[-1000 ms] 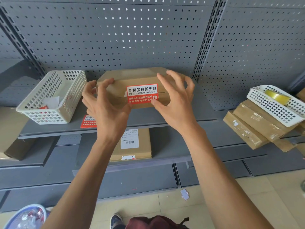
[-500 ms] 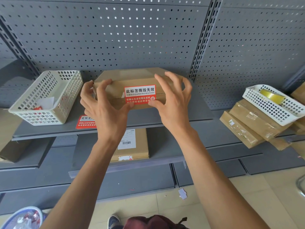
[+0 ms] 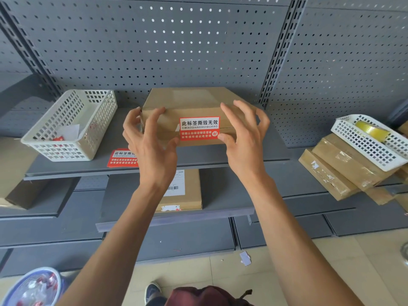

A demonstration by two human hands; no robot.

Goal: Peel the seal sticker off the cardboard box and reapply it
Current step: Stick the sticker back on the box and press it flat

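Leftmost, a white perforated plastic basket (image 3: 68, 127) sits on the grey metal shelf (image 3: 254, 155), with a spare red label (image 3: 122, 159) lying flat beside it. Next, the left hand (image 3: 152, 149) curls loosely around the left end of the flat brown cardboard box (image 3: 187, 100), fingers spread, gripping nothing firmly. Centred over the box's front edge is the red-and-white rectangular seal sticker (image 3: 199, 128), folded across the flap seam. It looks thin, flexible and easily torn, so lifting a corner slowly seems wise. The right hand (image 3: 245, 140) is spread open, thumb pressing beside the sticker's lower right corner.
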